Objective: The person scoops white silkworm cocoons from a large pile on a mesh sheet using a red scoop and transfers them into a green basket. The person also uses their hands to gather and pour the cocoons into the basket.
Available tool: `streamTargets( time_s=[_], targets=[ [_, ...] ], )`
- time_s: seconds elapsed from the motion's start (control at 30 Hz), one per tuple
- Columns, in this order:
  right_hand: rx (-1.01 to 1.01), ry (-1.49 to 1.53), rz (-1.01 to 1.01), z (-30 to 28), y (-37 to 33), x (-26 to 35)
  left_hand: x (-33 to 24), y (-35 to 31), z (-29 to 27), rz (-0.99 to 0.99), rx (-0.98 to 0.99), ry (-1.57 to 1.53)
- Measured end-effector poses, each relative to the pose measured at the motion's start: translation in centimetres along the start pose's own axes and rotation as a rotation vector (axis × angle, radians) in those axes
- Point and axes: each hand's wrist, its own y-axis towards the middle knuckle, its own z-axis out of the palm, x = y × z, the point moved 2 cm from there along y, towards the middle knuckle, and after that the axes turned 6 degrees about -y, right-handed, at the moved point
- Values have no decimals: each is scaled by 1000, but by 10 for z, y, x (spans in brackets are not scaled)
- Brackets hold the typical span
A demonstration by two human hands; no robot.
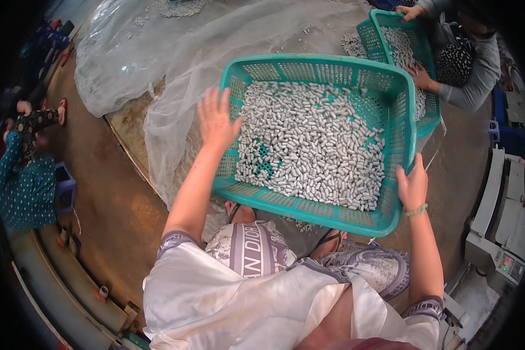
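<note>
A green plastic basket (309, 213) with mesh walls is tilted in front of me, above my lap. Many small silver-grey, capsule-shaped pieces (309, 140) cover most of its bottom. Bare green mesh shows through at the left and at the upper right. My right hand (413, 185) grips the basket's right side near the front corner, some of its fingers hidden behind the wall. At the left side, my left hand (217, 119) is open, its fingers spread beside the rim; whether its palm touches the basket I cannot tell.
A co-worker's hands (423, 79) are at a second green basket (431, 119) of similar pieces, far right. Translucent sheeting (181, 64) with loose pieces spreads beyond. Another person sits left near a purple stool (65, 186). A grey machine (496, 245) stands at the right.
</note>
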Motion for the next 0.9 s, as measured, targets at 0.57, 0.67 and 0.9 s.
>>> streamTargets(
  time_s=[0.57,0.67,0.9],
  targets=[
    [-97,263,5,-25,-2,52,-227,19,33,835,184,-862],
    [-63,322,0,-20,2,47,-227,70,60,779,212,-523],
    [-54,418,4,-10,15,24,-93,39,92,579,266,-441]
  ],
)
